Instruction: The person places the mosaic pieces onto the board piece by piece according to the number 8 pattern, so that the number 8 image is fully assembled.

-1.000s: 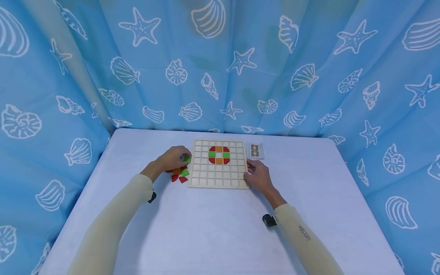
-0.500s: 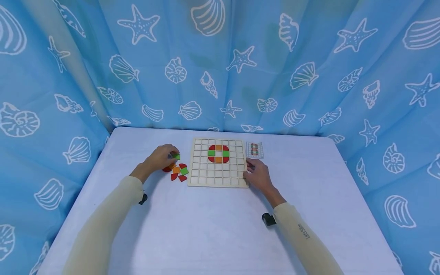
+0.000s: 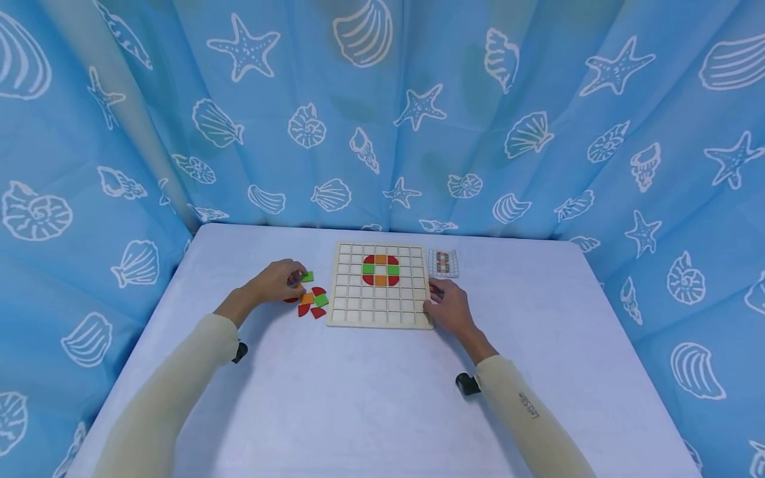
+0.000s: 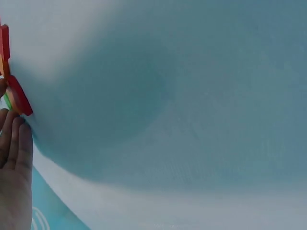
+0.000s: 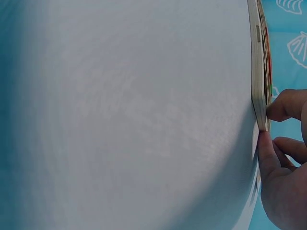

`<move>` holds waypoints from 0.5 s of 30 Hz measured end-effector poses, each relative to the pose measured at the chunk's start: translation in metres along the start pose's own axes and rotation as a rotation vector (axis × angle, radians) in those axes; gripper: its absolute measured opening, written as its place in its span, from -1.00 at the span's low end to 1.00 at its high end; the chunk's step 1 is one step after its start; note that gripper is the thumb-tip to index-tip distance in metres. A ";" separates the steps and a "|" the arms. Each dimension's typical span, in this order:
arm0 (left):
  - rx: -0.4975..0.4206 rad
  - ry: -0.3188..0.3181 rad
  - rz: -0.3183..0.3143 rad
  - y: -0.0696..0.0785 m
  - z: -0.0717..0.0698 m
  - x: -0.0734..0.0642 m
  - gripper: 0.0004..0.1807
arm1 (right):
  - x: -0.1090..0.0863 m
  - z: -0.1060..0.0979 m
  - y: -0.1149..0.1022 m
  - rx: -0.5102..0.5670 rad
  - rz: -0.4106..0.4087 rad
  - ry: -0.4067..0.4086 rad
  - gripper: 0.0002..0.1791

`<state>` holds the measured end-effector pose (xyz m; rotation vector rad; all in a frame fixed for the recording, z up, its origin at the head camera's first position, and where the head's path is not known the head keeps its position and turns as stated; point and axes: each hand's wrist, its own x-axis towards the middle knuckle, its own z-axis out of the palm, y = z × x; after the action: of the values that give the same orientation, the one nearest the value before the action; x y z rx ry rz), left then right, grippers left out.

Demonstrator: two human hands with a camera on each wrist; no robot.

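Note:
My left hand [image 3: 276,281] is over a small pile of coloured tiles left of the wooden grid board [image 3: 381,306]. A green square tile [image 3: 307,277] shows beside its fingertips, and an orange square tile [image 3: 307,299] lies just below the hand. In the left wrist view the fingers reach a red tile [image 4: 20,96]; I cannot tell whether they pinch one. My right hand [image 3: 451,308] holds the board's right edge, thumb and finger at its corner in the right wrist view. Red, orange and green tiles form a ring in the board's upper middle.
A small pattern card [image 3: 443,263] lies beyond the board's right side, its grid printed with a coloured figure. Red quarter-round tiles [image 3: 318,313] and another green tile [image 3: 321,300] lie by the board's left edge. A blue shell-print curtain [image 3: 382,166] surrounds the white table [image 3: 370,398].
My left hand, gripping a green tile by the board's left edge, has moved left to the pile; that tile now shows at its fingertips' right. My right hand stays at the board's edge.

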<state>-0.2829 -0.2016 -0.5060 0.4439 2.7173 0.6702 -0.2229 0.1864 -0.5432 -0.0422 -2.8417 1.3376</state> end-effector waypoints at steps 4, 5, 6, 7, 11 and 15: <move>-0.023 -0.007 -0.012 -0.001 -0.001 -0.002 -0.38 | 0.001 0.000 0.000 -0.001 0.002 0.002 -0.33; -0.021 -0.004 -0.011 -0.001 -0.001 -0.003 -0.35 | 0.001 0.000 0.000 0.000 0.002 0.002 -0.33; -0.020 -0.001 -0.012 -0.002 -0.002 -0.003 -0.33 | 0.001 0.000 0.001 0.000 0.002 0.002 -0.33; -0.016 0.002 -0.006 -0.002 -0.002 -0.004 -0.32 | 0.002 0.000 0.001 0.001 0.001 0.004 -0.33; 0.005 0.010 0.005 -0.004 -0.004 -0.007 -0.33 | 0.002 0.002 0.002 0.003 -0.003 0.003 -0.33; 0.021 0.011 0.003 -0.007 -0.005 -0.008 -0.38 | 0.002 0.002 0.004 0.001 -0.007 -0.001 -0.32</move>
<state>-0.2785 -0.2123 -0.5034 0.4502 2.7362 0.6475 -0.2244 0.1876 -0.5470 -0.0313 -2.8386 1.3383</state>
